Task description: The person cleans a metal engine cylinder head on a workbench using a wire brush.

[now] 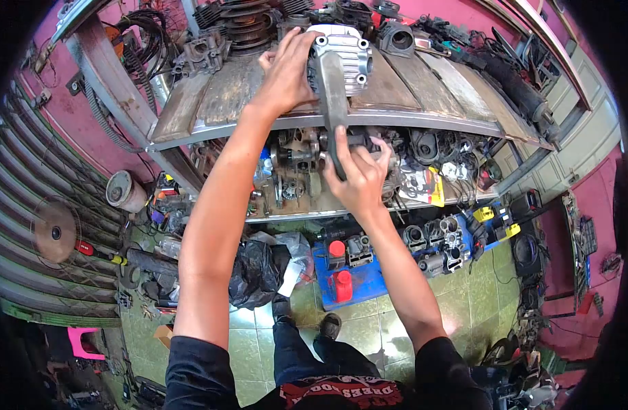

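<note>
A silver finned metal engine part stands at the front edge of the wooden shelf top. My left hand grips its left side, with the fingers partly hidden behind it. My right hand is closed round the lower end of a long, flat grey bar, with one finger stretched along it. The bar stands up in front of the part and overlaps its left half; whether the two touch, I cannot tell.
Dark metal parts line the back of the shelf top. More parts fill the lower shelf. On the floor, a blue tray holds red containers and metal parts, beside black plastic bags.
</note>
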Available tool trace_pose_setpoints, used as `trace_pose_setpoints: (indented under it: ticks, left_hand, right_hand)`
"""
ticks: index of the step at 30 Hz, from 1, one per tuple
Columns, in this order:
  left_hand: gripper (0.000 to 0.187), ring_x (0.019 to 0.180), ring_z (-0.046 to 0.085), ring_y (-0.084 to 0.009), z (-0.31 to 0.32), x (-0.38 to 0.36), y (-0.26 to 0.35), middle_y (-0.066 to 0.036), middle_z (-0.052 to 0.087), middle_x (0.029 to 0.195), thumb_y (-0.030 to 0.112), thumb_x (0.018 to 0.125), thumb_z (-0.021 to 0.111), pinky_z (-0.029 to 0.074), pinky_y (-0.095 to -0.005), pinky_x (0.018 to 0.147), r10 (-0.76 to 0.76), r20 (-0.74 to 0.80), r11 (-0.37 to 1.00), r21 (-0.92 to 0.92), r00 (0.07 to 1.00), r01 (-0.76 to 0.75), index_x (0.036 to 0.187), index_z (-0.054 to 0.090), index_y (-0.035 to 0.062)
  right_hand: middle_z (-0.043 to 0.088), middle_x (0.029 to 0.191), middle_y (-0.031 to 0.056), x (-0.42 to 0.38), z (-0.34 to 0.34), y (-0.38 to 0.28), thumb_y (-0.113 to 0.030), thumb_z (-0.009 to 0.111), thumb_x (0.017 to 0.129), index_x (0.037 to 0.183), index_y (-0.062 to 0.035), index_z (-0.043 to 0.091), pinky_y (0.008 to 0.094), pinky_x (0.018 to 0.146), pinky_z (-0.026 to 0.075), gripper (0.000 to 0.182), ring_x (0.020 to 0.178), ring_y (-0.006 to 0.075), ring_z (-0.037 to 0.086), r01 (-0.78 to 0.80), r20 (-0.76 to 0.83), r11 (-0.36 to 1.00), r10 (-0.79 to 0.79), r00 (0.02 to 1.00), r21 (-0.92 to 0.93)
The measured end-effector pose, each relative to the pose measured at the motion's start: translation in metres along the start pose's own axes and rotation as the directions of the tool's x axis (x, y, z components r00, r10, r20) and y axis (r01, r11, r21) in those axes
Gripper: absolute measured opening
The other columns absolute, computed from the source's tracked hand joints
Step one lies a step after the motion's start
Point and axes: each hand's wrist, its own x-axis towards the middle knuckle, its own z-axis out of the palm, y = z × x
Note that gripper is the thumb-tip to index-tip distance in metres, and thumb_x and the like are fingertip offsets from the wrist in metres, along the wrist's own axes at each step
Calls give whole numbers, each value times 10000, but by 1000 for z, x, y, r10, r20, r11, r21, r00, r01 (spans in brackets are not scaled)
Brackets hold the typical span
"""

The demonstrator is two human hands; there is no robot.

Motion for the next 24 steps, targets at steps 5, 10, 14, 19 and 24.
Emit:
trace_pose_setpoints:
  ticks: [5, 10, 14, 19, 24]
  left_hand:
    - [1224, 1565, 291, -296, 2, 0, 0, -90, 478, 1554, 174, 484, 987, 273, -607, 1073, -21, 19, 1000, 14, 1000, 21, 1536, 362, 181]
    - [1227, 1552, 315, -285, -4, 5, 6, -80, 482, 1546, 181, 482, 991, 273, -587, 1067, -19, 52, 999, 47, 998, 17, 1535, 360, 185]
    - [1203, 1552, 315, -287, -2, 5, 4, -79, 482, 1549, 169, 494, 981, 269, -586, 1067, -14, 62, 998, 56, 998, 11, 1527, 365, 184]
    - [1212, 1551, 318, -298, 3, 3, -3, -101, 480, 1551, 206, 483, 988, 267, -587, 1077, -19, 24, 999, 30, 1000, 19, 1519, 360, 172]
    - [1218, 1540, 330, -310, -5, 8, 3, -131, 455, 1561, 214, 497, 984, 275, -590, 1075, -4, 89, 999, 49, 996, 0, 1536, 348, 187]
  right_hand:
    - [668, 706, 34, 55, -8, 11, -132, 772, 843, 1474, -36, 584, 467, 997, 407, 665, 651, 197, 619, -4, -45, 998, 1, 999, -59]
    - [611, 644, 13, -2, 1, 11, -170, 786, 810, 1470, -46, 593, 511, 1032, 378, 699, 666, 164, 607, -26, -6, 998, 26, 1000, -54]
    - [719, 751, 39, 35, -25, 4, -131, 770, 821, 1489, -15, 564, 521, 1079, 363, 708, 733, 192, 679, -62, -9, 997, 62, 998, -48]
    - [757, 943, 113, 32, -5, 24, -130, 764, 834, 1510, -24, 537, 594, 1173, 295, 721, 954, 238, 722, -7, -64, 994, 0, 998, -107]
    - [720, 782, 80, 10, -23, 7, -130, 786, 801, 1466, 1, 579, 603, 1166, 303, 708, 906, 217, 717, -5, -55, 1000, 4, 998, -14]
